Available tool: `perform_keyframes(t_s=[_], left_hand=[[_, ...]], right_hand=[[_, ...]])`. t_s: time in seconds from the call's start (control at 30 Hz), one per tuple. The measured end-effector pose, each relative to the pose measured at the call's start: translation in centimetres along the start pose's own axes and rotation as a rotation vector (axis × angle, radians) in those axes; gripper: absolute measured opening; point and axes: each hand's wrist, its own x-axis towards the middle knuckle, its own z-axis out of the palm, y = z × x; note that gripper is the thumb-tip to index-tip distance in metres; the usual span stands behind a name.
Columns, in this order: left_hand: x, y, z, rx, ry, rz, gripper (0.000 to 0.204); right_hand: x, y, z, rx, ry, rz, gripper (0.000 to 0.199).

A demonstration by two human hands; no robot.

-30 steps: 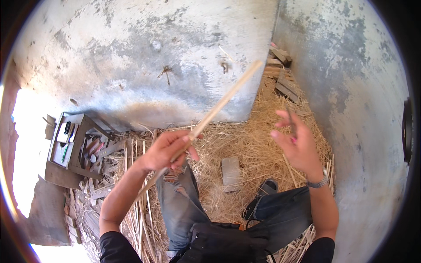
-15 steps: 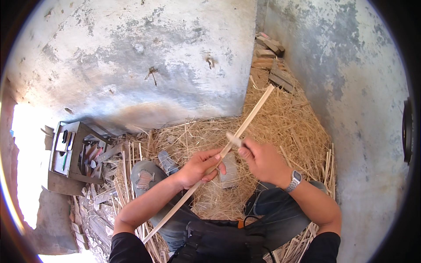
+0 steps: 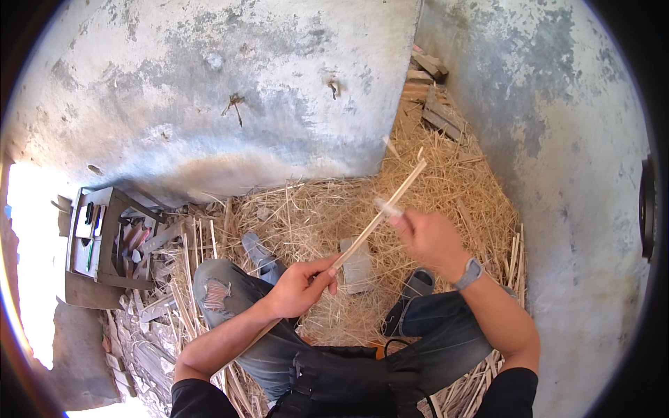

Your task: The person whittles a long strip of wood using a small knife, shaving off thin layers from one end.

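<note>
Wood strip (image 3: 364, 235) slanting above straw (image 3: 463, 191)

The left hand (image 3: 300, 289) is holding it in a closed grip; the right hand (image 3: 433, 240) is curling closed around a blurred pale tool (image 3: 387, 207). At left, a small counter's (image 3: 125, 281) tray (image 3: 103, 240) is carrying a green pen (image 3: 89, 256) and dark objects (image 3: 88, 212).

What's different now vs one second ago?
The right hand swung in leftward, bringing its blurred blade to the pale strip. The left hand sits lower in view; the left knee swung out leftward. Nothing visibly let go: strip still in left hand, blade in right. Grey block still on the straw.
</note>
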Motion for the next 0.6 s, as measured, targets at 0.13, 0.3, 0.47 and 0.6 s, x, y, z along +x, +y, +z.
perform_keyframes(t_s=[0.13,0.3,0.47,0.6], left_hand=[[-1.4,-0.8,-0.4,0.117,0.070,-0.012,0.038],[-1.7,-1.2,-1.4,-0.036,0.027,-0.013,0.040],[-1.0,-1.4,-2.1,-0.280,-0.091,-0.076,0.040],[0.0,-0.2,-1.8,-0.433,-0.189,-0.084,0.045]], right_hand=[[3.4,3.9,-0.6,-0.035,0.010,0.262,0.050],[1.6,20.8,-10.0,0.038,0.592,0.577,0.060],[0.5,12.1,-7.2,0.286,0.559,0.315,0.052],[0.0,6.0,-6.6,0.438,0.398,0.217,0.043]])
